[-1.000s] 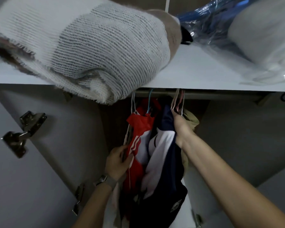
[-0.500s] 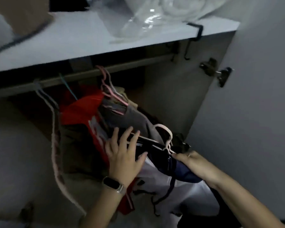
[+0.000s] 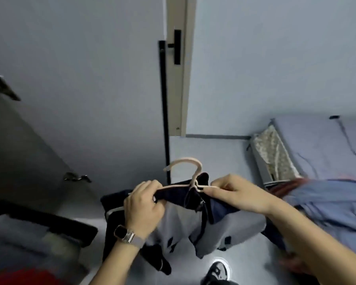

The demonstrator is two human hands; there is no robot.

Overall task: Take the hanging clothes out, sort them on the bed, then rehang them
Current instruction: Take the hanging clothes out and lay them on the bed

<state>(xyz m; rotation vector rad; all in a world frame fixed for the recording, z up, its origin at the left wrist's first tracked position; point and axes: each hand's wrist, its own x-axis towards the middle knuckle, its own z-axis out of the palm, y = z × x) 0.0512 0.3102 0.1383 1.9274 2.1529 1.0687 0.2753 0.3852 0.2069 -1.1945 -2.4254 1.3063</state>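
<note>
Two hands — left hand (image 3: 143, 204), right hand (image 3: 235, 193) — on hangered jacket (image 3: 201, 219)

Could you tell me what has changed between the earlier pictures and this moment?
The navy and white garment on its pink hanger has come off the wardrobe rail and out into the room, toward the bed. The left hand, which was on the hanging clothes, now grips the garment's shoulder. The right hand keeps its hold by the hanger's neck.

Door handle: long black bar handle (image 3: 176, 47) on the pale grey door, high above both hands.
Shoe: black-and-white shoe (image 3: 217, 271) on the grey floor, below the hands.
Hinge: metal hinge (image 3: 77, 177), left of them.
</note>
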